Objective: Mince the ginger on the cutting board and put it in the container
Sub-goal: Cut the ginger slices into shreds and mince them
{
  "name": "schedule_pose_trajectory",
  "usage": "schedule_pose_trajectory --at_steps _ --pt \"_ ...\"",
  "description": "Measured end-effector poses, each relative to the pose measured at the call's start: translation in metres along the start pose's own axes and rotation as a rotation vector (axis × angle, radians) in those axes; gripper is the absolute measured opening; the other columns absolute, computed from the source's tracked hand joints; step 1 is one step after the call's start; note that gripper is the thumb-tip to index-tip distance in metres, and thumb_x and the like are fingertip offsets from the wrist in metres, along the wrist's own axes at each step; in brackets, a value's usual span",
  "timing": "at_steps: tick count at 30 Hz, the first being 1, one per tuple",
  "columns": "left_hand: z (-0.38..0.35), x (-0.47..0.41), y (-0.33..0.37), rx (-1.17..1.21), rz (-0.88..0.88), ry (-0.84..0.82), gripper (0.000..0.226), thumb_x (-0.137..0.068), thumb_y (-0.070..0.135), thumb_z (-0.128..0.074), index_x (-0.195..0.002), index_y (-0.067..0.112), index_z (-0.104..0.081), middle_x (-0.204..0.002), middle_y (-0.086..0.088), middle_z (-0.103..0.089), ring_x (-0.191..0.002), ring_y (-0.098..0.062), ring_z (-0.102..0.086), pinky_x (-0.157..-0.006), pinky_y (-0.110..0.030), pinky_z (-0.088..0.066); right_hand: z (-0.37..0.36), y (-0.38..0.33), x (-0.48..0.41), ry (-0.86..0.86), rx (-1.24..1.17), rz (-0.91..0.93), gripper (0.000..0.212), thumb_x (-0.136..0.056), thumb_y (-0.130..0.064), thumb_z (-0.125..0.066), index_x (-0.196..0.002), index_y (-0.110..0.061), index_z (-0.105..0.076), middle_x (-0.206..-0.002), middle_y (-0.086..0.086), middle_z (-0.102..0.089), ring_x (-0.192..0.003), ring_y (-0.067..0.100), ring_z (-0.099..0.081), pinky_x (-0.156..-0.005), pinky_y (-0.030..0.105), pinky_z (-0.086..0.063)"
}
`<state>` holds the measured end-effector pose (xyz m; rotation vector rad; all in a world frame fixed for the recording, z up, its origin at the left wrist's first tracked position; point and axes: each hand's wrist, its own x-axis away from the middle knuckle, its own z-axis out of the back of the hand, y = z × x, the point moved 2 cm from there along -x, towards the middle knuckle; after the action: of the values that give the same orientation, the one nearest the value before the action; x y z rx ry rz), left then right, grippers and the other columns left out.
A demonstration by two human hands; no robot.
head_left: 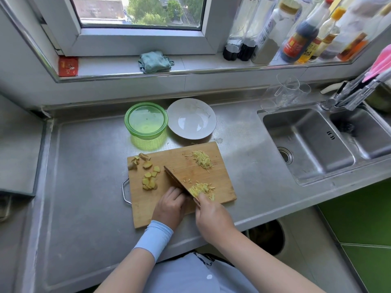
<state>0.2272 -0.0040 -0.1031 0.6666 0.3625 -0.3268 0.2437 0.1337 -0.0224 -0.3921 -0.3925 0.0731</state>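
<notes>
Ginger lies in three lots on the bamboo cutting board (186, 168): pale yellow slices (150, 179) and knobbly skin-on ends at 9 o'clock; a heap of fine shreds (202, 158) at 1 o'clock; a second heap of shreds (201, 189) at 5 o'clock, touching the cleaver (176, 181); the right hand (211, 216) grips the cleaver's handle; the left hand (169, 206) curls its fingers under beside the blade, and what they hold I cannot tell; the green container (146, 121) stands at 11 o'clock beyond the board, just beside a white plate (191, 119).
</notes>
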Motion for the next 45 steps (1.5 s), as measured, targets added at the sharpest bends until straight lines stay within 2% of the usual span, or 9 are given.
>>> schedule_pose_trajectory --at_steps 5,8,12,17,26,31,34,41,45 --pt "0.000 0.002 -0.002 0.005 0.025 -0.014 0.004 -0.085 0.010 -0.065 -0.084 0.008 -0.069 -0.087 -0.008 -0.065 -0.081 -0.028 -0.058 -0.063 -0.035 -0.051 0.002 0.007 0.010 0.015 -0.018 0.017 0.019 -0.102 -0.023 -0.042 -0.120 -0.018 -0.044 -0.094 0.006 -0.062 -0.088 0.032 -0.061 -0.064 0.035 -0.035" --pt "-0.001 0.002 -0.004 0.016 0.028 -0.025 0.014 -0.077 0.001 -0.073 -0.088 0.008 -0.069 -0.091 -0.008 -0.067 -0.086 -0.027 -0.058 -0.066 -0.035 -0.053 0.000 0.019 0.022 -0.003 -0.012 -0.005 0.028 -0.101 -0.025 -0.041 -0.129 -0.019 -0.040 -0.092 0.008 -0.065 -0.084 0.032 -0.059 -0.065 0.038 -0.039" --pt "0.000 0.001 -0.002 0.007 0.031 -0.020 0.016 -0.088 0.015 -0.056 -0.080 0.008 -0.068 -0.084 -0.007 -0.064 -0.082 -0.026 -0.056 -0.062 -0.034 -0.049 -0.003 0.014 0.016 -0.018 -0.030 -0.032 0.019 -0.101 -0.023 -0.042 -0.120 -0.020 -0.041 -0.090 0.008 -0.066 -0.083 0.031 -0.060 -0.063 0.035 -0.037" --pt "0.001 0.001 -0.002 0.004 0.040 -0.013 0.014 -0.087 0.015 -0.058 -0.078 0.009 -0.067 -0.080 -0.005 -0.062 -0.078 -0.024 -0.053 -0.061 -0.033 -0.047 0.000 0.000 0.001 -0.028 -0.035 -0.001 0.005 -0.103 -0.025 -0.041 -0.103 -0.021 -0.040 -0.090 0.006 -0.062 -0.084 0.030 -0.061 -0.064 0.035 -0.040" --pt "0.000 0.002 -0.004 0.025 0.044 -0.035 0.021 -0.091 0.017 -0.054 -0.082 0.007 -0.069 -0.087 -0.007 -0.066 -0.085 -0.027 -0.059 -0.066 -0.034 -0.052 -0.005 0.018 0.025 -0.014 -0.024 -0.026 0.048 -0.101 -0.024 -0.042 -0.148 -0.022 -0.031 -0.091 0.007 -0.068 -0.081 0.028 -0.060 -0.066 0.039 -0.045" --pt "-0.001 0.003 -0.004 -0.002 0.042 -0.048 0.013 -0.088 0.012 -0.059 -0.079 0.006 -0.067 -0.085 -0.008 -0.063 -0.083 -0.027 -0.056 -0.066 -0.035 -0.049 0.001 0.000 0.007 -0.008 -0.048 -0.020 0.010 -0.103 -0.025 -0.041 -0.111 -0.020 -0.042 -0.088 0.001 -0.054 -0.088 0.030 -0.061 -0.071 0.040 -0.049" --pt "0.000 0.002 -0.002 -0.018 0.043 -0.051 0.015 -0.087 0.014 -0.056 -0.079 0.007 -0.067 -0.085 -0.008 -0.062 -0.083 -0.027 -0.055 -0.065 -0.035 -0.048 0.004 -0.003 0.008 -0.017 -0.033 -0.007 0.007 -0.103 -0.026 -0.041 -0.106 -0.020 -0.041 -0.085 -0.002 -0.048 -0.081 0.028 -0.055 -0.071 0.039 -0.048" --pt "-0.001 0.003 -0.008 -0.014 0.063 -0.059 0.013 -0.085 0.012 -0.058 -0.080 0.006 -0.068 -0.086 -0.009 -0.064 -0.087 -0.029 -0.058 -0.063 -0.036 -0.052 -0.003 0.015 0.023 -0.036 -0.021 -0.034 0.053 -0.102 -0.026 -0.040 -0.153 -0.022 -0.025 -0.101 0.009 -0.068 -0.092 0.030 -0.062 -0.072 0.039 -0.046" --pt "-0.001 0.002 -0.004 -0.042 0.045 -0.051 0.017 -0.085 0.012 -0.054 -0.074 0.006 -0.066 -0.081 -0.010 -0.062 -0.082 -0.028 -0.054 -0.059 -0.035 -0.048 -0.005 0.006 0.015 0.010 -0.057 -0.026 0.021 -0.102 -0.023 -0.043 -0.123 -0.019 -0.043 -0.094 0.007 -0.064 -0.089 0.031 -0.063 -0.067 0.035 -0.039"
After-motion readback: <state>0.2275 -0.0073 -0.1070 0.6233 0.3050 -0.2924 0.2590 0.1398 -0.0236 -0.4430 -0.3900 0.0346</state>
